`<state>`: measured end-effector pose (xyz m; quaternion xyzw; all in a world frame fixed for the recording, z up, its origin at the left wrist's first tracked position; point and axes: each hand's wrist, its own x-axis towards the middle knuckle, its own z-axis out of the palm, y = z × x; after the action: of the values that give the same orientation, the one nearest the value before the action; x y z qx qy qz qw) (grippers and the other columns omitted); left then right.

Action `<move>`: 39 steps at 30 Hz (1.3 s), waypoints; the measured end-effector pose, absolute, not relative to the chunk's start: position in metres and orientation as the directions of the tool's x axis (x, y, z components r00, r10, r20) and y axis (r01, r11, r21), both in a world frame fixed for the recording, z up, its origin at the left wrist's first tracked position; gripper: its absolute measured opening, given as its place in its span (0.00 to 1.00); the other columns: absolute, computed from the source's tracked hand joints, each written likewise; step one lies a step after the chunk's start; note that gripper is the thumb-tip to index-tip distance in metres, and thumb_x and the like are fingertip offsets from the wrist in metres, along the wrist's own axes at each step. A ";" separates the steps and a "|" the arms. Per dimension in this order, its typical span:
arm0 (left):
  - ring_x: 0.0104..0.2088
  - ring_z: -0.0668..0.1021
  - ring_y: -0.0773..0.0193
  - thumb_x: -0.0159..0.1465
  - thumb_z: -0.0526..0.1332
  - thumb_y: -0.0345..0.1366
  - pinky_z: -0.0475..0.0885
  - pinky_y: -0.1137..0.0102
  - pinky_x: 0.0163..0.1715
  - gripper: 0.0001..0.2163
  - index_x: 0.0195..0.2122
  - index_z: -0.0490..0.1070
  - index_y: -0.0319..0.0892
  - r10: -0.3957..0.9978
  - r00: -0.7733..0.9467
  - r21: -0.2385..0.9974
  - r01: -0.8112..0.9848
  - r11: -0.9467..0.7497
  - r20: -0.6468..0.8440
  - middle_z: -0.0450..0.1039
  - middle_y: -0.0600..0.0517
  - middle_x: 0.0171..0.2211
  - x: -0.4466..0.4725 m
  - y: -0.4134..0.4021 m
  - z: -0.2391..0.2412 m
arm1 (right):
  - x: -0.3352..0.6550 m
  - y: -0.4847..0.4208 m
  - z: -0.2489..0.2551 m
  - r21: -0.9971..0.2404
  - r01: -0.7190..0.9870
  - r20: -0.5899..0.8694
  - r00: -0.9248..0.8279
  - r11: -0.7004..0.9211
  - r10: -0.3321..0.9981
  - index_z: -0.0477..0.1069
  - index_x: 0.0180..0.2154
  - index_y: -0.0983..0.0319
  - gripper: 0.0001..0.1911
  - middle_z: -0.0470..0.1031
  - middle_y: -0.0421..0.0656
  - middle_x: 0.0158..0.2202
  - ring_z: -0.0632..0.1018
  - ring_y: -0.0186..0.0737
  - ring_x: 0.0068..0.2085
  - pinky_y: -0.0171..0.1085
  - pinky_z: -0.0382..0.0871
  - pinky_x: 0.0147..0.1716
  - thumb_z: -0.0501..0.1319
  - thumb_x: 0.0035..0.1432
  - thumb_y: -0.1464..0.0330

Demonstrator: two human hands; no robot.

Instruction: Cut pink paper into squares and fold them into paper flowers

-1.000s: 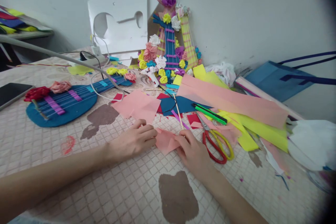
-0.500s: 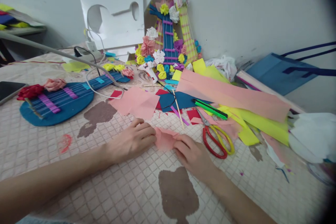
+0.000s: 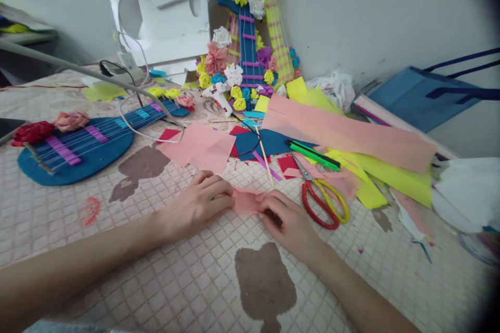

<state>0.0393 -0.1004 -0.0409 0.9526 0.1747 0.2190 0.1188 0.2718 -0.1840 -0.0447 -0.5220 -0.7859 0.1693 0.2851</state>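
Observation:
A small piece of pink crepe paper [image 3: 246, 201] lies folded on the patterned table cover [image 3: 187, 281] between my two hands. My left hand [image 3: 197, 204] rests on the table with its fingers curled, pinching the paper's left end. My right hand [image 3: 289, 223] pinches the paper's right end with fingers bent. Red-and-yellow-handled scissors [image 3: 322, 203] lie just right of my right hand. A thin wooden stick [image 3: 265, 158] lies just beyond the paper.
A larger pink sheet [image 3: 199, 146], blue and red scraps, long pink and yellow strips [image 3: 351, 140] and a green marker [image 3: 314, 156] lie behind. A blue felt guitar [image 3: 78, 140] lies left. A glue gun [image 3: 219, 96], flower-covered guitars [image 3: 246, 47], white foam board and blue bag stand by the wall.
The pink paper between my hands has been folded narrower over the second. My right hand has moved slightly left over it. The view has tilted down a little.

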 end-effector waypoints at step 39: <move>0.36 0.71 0.61 0.59 0.58 0.32 0.62 0.65 0.37 0.03 0.29 0.70 0.41 0.706 0.684 0.564 0.515 -0.646 0.183 0.70 0.52 0.31 0.052 -0.111 -0.039 | 0.255 -0.186 -0.036 -0.623 0.767 0.129 -0.096 0.156 0.987 0.64 0.28 0.60 0.06 0.69 0.38 0.31 0.71 0.35 0.32 0.33 0.62 0.28 0.58 0.56 0.74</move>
<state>0.0516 -0.1108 -0.0390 0.8853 0.3448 0.1976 0.2414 0.2553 -0.1863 -0.0360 -0.6162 -0.7114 0.2050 0.2685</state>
